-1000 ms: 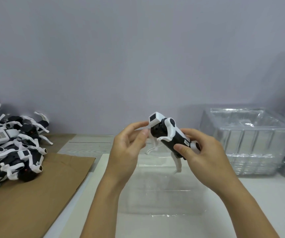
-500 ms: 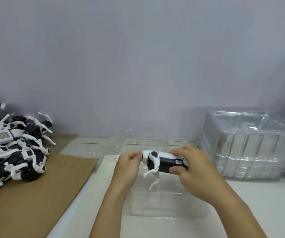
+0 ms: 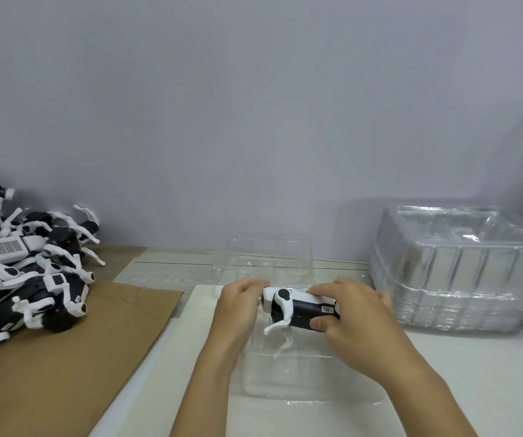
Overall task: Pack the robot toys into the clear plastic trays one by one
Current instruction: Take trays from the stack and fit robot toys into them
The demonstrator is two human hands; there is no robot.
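Lowered since 1 second ago, 1 black-and-white robot dog toy (image 3: 301, 310) lies level, head leftward, over 1 open clear plastic tray (image 3: 285, 373); left hand (image 3: 238, 313) pinches its head, right hand (image 3: 358, 323) grips its body.

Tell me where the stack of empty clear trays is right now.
The stack of clear trays sits at the right of the head view, against the wall, just beyond the right hand.

Robot toy (image 3: 301, 310): black-and-white, lying level, legs down, over clear tray (image 3: 301, 383). Toy pile (image 3: 24, 272) at 9 o'clock; tray stack (image 3: 462, 272) at 3 o'clock.
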